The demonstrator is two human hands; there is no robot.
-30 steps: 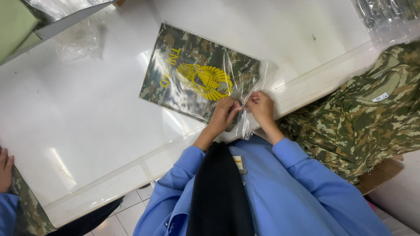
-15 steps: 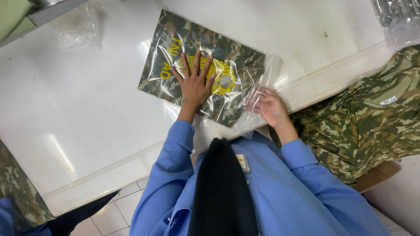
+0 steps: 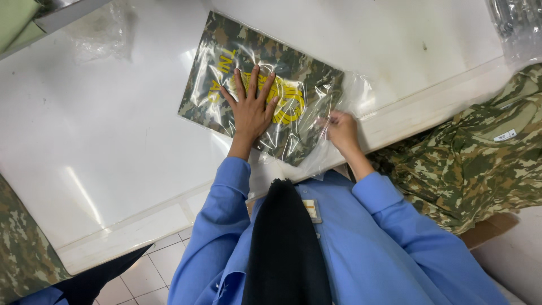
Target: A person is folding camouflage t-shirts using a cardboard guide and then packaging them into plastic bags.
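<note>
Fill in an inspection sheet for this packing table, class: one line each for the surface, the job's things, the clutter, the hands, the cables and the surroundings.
Surface: white table, glossy, with glare streaks.
Job's things: folded camouflage garment with a yellow emblem, inside a clear plastic bag, lying flat on the table.
Clutter: crumpled clear plastic at the far left; more clear packaging at the far right corner.
Hands: left hand pressed flat, fingers spread, on the bag; right hand gripping the bag's loose open end.
Cables: nothing seen.
Surroundings: pile of camouflage fabric to the right of the table; tiled floor below; more camouflage cloth at the lower left.
</note>
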